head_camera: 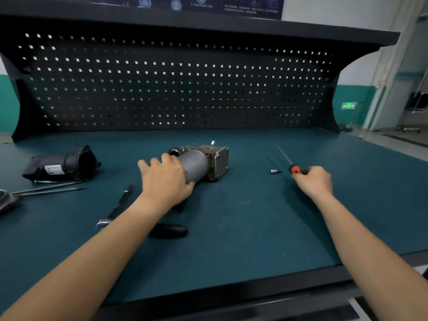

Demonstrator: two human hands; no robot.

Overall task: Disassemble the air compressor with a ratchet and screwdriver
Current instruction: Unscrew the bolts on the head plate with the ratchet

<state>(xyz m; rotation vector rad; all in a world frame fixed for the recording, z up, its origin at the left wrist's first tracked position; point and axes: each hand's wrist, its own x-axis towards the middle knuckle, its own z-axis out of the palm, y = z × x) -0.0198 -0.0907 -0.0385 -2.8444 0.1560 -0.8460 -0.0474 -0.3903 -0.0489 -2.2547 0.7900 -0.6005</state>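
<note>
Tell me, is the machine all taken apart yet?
Not yet. Done: a black cover lies apart on the left, with two long rods beside it. In hand: the left hand holds the compressor's grey cylinder, and the right hand grips the screwdriver. Left: the cylinder is still joined to its metal block, and the ratchet lies on the mat.

A: Quick tally of the tabletop (231,216), anyone?
B: Sure. One air compressor (201,163), one black housing (64,164), one ratchet (115,208), one screwdriver (295,169), one small socket (275,171).
A: Forgot the rods?
B: Yep, two long rods (46,187) for sure, maybe a third, too blurry to call. Plus one black handle (170,230) and one grey part (7,200) cut off at the left edge.
A: Hands?
B: Two: left hand (165,179), right hand (313,181). One pegboard (176,89) behind, too.
</note>
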